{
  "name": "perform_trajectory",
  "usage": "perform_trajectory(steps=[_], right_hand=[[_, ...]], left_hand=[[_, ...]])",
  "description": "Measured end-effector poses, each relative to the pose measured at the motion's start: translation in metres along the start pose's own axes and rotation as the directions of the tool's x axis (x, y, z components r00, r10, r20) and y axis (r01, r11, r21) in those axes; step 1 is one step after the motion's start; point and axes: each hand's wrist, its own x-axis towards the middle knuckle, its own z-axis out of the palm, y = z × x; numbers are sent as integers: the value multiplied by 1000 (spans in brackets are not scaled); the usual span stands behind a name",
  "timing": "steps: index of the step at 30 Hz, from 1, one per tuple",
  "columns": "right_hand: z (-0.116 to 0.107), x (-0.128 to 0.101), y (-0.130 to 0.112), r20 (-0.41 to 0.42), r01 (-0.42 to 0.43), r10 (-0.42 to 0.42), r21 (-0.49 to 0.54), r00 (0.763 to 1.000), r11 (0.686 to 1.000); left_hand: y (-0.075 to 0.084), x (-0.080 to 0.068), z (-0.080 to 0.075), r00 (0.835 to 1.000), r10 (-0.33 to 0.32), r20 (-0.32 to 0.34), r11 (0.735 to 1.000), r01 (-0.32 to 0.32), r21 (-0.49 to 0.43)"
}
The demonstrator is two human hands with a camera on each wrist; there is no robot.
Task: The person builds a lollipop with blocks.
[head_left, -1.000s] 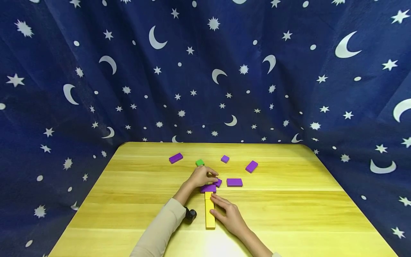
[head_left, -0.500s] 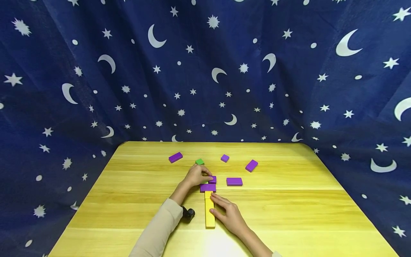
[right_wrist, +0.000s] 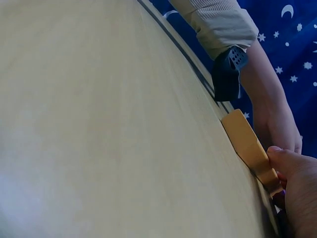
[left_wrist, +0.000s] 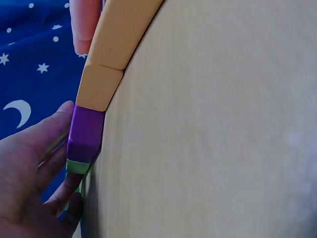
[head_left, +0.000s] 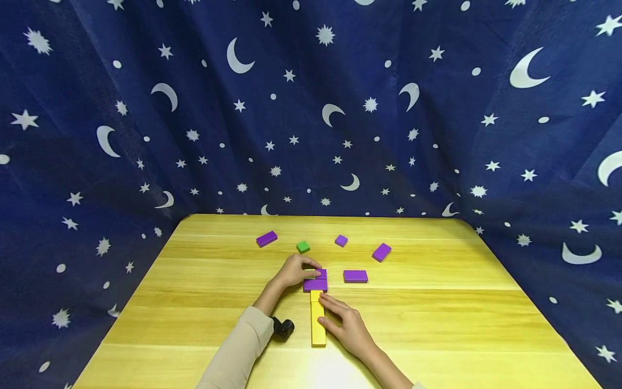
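Note:
My left hand [head_left: 291,271] pinches a small purple block [head_left: 322,274] at the back of a row of blocks. That block lies against a wider purple block [head_left: 315,285], with a light green piece [left_wrist: 78,166] beside it, partly hidden under the fingers. Toward the front, a short yellow block [head_left: 316,295] and a long yellow block [head_left: 318,327] extend the row end to end. My right hand [head_left: 349,327] rests along the right side of these yellow blocks, thumb and fingertips touching their edge.
Farther back on the wooden table [head_left: 437,302] lie a green block [head_left: 303,247], a small purple block [head_left: 341,241] and purple blocks at left [head_left: 266,239] and right [head_left: 381,252]. Another purple block [head_left: 355,276] lies right of the row. A black wrist camera [head_left: 284,329] sits at the left cuff.
My left hand has drawn the small purple block left and toward me, straightening it against the wider purple block. The right hand has stayed beside the yellow blocks.

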Motion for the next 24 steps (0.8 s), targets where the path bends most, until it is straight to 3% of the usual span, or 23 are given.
perform_trajectory(steps=[12,15,17,21,24], right_hand=[[-1,2,1,-3,4,-4,1,1000,1000],[-1,2,0,-7,9,-9,-3,1000,1000],[0,1,0,-10,13,-13,-1,1000,1000],[1,0,-1,-12,18,-18,-1,1000,1000],[1,-1,-1,-17,15,-15,-3,1000,1000]], left_hand=[[-1,0,-1,1000,-25,-3,1000,25,-18],[-4,0,-3,997,-51,-59,997,47,-65],[-6,2,-5,986,-76,-151,993,61,-98],[-12,6,-12,933,-113,-342,991,79,-113],[-18,10,-18,916,-125,-382,992,113,-52]])
